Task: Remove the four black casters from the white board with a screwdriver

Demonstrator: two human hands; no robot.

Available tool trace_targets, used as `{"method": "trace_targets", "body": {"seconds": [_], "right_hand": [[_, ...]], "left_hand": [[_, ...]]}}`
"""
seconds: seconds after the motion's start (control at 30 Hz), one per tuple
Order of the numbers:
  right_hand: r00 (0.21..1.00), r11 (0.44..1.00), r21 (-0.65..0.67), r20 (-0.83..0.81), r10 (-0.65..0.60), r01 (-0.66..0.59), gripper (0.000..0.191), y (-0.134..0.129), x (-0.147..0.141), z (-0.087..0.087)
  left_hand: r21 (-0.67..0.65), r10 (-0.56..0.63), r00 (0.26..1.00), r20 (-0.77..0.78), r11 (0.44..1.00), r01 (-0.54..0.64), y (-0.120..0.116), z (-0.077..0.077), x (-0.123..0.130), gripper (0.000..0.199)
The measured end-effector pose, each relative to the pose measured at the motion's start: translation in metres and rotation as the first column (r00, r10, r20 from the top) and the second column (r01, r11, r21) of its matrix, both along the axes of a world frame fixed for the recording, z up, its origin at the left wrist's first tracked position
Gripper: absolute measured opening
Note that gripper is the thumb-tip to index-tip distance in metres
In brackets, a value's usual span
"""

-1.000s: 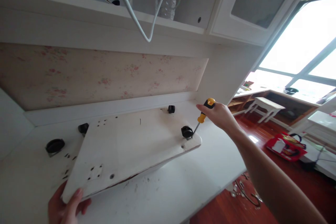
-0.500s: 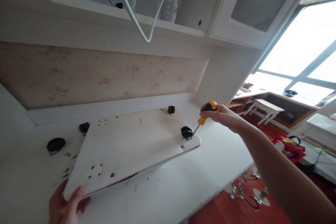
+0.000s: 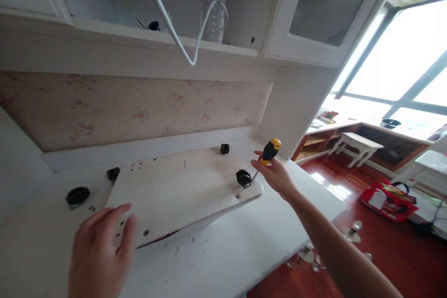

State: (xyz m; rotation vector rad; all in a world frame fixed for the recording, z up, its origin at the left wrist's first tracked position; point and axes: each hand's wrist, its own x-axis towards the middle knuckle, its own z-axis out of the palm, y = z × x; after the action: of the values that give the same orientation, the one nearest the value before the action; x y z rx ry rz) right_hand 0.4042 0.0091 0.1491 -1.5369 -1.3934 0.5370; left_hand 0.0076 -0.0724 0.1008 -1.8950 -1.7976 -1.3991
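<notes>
A white board (image 3: 181,195) lies on the white desktop, with black casters standing on its right end. My right hand (image 3: 275,178) grips a yellow-and-black screwdriver (image 3: 270,150) low on its handle. The shaft slants down to the base of the near caster (image 3: 243,178); whether the tip sits in a screw is too small to tell. Another caster (image 3: 225,149) stands at the board's far right corner. Over the near left corner hovers my left hand (image 3: 103,247), slightly blurred, fingers and thumb apart, holding nothing. It partly hides the screw holes there.
Left of the board lie a loose caster (image 3: 77,197), a second one (image 3: 113,174) by the board's edge, and small dark screws (image 3: 92,208). A white cable (image 3: 174,32) hangs from the cabinet above, before a plastic bottle (image 3: 213,14). A red bag (image 3: 389,202) is on the floor.
My left hand has let go of the board's corner and risen above it. My right hand has slid from the top of the screwdriver handle to lower down. The view has shifted slightly.
</notes>
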Motion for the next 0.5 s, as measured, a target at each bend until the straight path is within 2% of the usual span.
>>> {"method": "trace_targets", "body": {"seconds": [0.03,0.07,0.1,0.17,0.23,0.3,0.4,0.47,0.5], "right_hand": [[1.000,1.000,0.007,-0.029,-0.004,0.005,0.053,0.000,-0.002,-0.003],[0.999,1.000,0.012,-0.050,-0.005,0.005,0.053,0.000,-0.003,-0.006],[0.998,1.000,0.017,-0.065,0.002,-0.001,0.052,0.001,-0.004,-0.007],[0.996,1.000,0.017,-0.088,0.026,-0.025,0.050,0.003,-0.006,-0.008],[0.993,0.999,0.013,-0.112,0.034,-0.033,0.049,0.006,-0.007,-0.008],[0.987,0.999,0.019,-0.151,0.047,-0.045,0.046,0.008,-0.009,-0.007],[0.964,0.992,0.045,-0.234,0.127,-0.120,0.036,0.009,-0.013,-0.004],[0.954,0.988,0.054,-0.257,0.154,-0.145,0.031,0.009,-0.014,-0.003],[0.956,0.989,0.054,-0.253,0.150,-0.141,0.030,0.009,-0.014,-0.003]], "left_hand": [[-0.028,-0.104,0.995,-0.004,0.994,0.104,0.004,0.017,0.020,0.032],[-0.110,-0.233,0.972,0.019,0.966,0.233,0.009,0.035,0.041,0.029],[-0.200,-0.357,0.933,0.052,0.911,0.360,0.015,0.051,0.062,0.027],[-0.312,-0.586,0.797,0.144,0.738,0.598,0.033,0.080,0.103,0.031],[-0.263,-0.751,0.633,0.186,0.583,0.769,0.056,0.102,0.141,0.033],[-0.183,-0.850,0.502,0.161,0.474,0.861,0.079,0.116,0.175,0.039],[-0.199,-0.928,0.352,0.120,0.324,0.925,0.108,0.125,0.217,0.045],[-0.226,-0.955,0.270,0.120,0.238,0.945,0.120,0.128,0.237,0.048],[-0.234,-0.959,0.249,0.137,0.213,0.949,0.125,0.128,0.244,0.049]]}}
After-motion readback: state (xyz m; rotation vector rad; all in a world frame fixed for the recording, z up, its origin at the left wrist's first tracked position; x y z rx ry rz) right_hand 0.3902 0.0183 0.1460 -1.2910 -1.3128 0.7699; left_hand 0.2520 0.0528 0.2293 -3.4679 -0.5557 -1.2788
